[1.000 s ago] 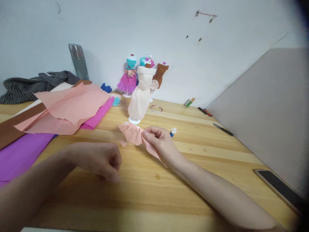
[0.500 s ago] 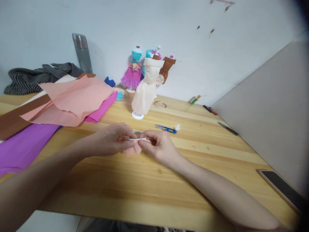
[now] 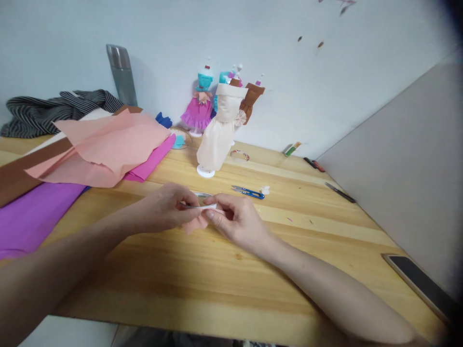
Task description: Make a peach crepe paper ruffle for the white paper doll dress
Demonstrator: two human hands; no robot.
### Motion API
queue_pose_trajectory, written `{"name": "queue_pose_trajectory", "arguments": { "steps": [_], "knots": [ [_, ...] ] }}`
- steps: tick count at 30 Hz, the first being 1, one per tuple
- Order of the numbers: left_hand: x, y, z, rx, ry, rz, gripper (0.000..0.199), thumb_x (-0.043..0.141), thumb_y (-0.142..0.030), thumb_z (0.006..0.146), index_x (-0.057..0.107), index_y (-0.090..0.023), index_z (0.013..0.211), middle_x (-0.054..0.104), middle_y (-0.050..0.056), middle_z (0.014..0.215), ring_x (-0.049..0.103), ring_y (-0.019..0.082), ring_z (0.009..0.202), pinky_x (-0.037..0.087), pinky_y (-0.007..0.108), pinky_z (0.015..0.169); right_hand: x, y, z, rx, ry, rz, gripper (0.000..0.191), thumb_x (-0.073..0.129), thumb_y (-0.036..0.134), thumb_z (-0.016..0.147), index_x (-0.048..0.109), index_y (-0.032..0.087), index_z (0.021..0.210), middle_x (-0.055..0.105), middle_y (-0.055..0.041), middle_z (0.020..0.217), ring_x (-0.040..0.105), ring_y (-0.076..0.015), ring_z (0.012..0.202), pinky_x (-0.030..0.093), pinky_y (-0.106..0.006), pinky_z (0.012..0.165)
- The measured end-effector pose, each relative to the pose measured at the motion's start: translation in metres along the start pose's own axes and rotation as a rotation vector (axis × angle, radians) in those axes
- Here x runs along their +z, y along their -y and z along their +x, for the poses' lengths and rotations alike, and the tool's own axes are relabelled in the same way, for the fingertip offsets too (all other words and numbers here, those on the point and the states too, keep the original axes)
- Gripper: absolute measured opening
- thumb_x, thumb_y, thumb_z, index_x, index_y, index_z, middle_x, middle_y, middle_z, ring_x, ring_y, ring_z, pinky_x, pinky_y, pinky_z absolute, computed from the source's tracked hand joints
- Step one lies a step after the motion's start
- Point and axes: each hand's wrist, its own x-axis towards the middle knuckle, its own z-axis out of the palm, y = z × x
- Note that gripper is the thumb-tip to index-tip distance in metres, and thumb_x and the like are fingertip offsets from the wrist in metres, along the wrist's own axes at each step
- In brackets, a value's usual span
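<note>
A small pink piece (image 3: 195, 224) with a thin white strip (image 3: 209, 206) along its top is pinched between my two hands above the table. My left hand (image 3: 170, 207) grips its left end between thumb and fingers. On the right side, my right hand (image 3: 237, 218) holds it with thumb and fingertips. Part of a round, shiny object (image 3: 201, 195) shows just behind the fingers. Blue thread snips (image 3: 249, 192) lie beyond my right hand, beside a small white scrap (image 3: 265, 190). A small form in a cream dress (image 3: 220, 130) stands behind my hands.
Pink sheets (image 3: 108, 144), a purple sheet (image 3: 39, 212) and striped cloth (image 3: 61, 111) pile up at left, near a grey bottle (image 3: 123, 77). More dressed forms (image 3: 198, 111) stand by the wall. A phone (image 3: 419, 282) and a dark pen-like tool (image 3: 340, 192) lie at right.
The white strip and pink piece have shifted slightly left and tilted between my fingers. More of the round object behind them shows. The camera view has moved a little.
</note>
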Motion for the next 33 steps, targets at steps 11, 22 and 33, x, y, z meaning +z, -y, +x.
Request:
{"name": "queue_pose_trajectory", "arguments": {
  "steps": [11,22,33],
  "knots": [
    [-0.001,0.001,0.002,-0.017,-0.157,0.012,0.040,0.049,-0.044,0.081,0.067,-0.012,0.065,0.057,0.000,0.057,0.048,0.010,0.056,0.032,0.019,0.049,-0.004,-0.004,0.005,0.077,-0.116,-0.048,0.023,0.059,0.033,0.079,0.061,0.015,0.094,0.046,0.0048,0.055,0.041,-0.0097,0.050,0.030,-0.022,0.048],
    [0.002,0.000,0.001,-0.027,-0.125,-0.023,0.033,0.053,-0.039,0.081,0.069,-0.013,0.069,0.061,0.000,0.062,0.050,0.011,0.057,0.032,0.020,0.050,-0.002,0.000,0.005,0.129,-0.102,0.087,0.015,0.059,0.027,0.074,0.060,0.014,0.067,0.056,0.0008,0.057,0.043,-0.0088,0.050,0.031,-0.021,0.047],
    [0.006,-0.002,0.000,-0.015,-0.127,-0.006,0.032,0.052,-0.034,0.082,0.067,-0.013,0.065,0.060,0.001,0.058,0.048,0.010,0.054,0.030,0.022,0.048,0.006,0.000,-0.002,0.019,-0.121,0.139,0.014,0.056,0.024,0.077,0.062,0.015,0.069,0.051,0.0021,0.056,0.039,-0.0080,0.050,0.032,-0.021,0.048]
  ]
}}
